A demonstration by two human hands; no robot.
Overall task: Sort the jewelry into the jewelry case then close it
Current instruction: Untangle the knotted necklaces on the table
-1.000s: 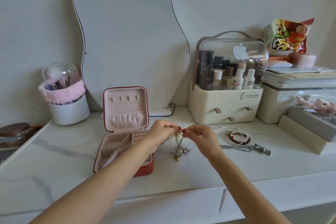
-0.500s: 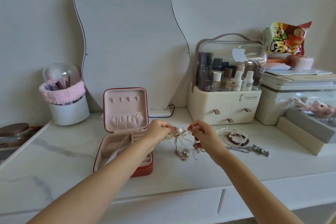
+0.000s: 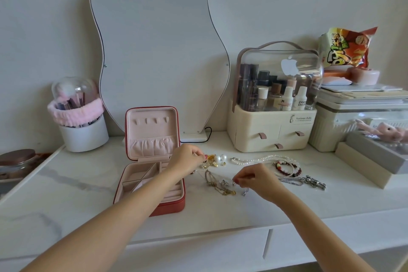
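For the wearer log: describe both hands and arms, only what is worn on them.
Both arms are bare to the frame edge: no sleeves, watch or bracelets show. The left hand has a dark red painted nail at its fingertips; the right hand shows one too. No rings can be made out on either.

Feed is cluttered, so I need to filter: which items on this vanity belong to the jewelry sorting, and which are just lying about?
Job:
jewelry case, open
tangled chains
pearl earrings
pearl necklace
beaded bracelets
silver chain

Lying about:
mirror
cosmetics organizer
brush holder
snack bag
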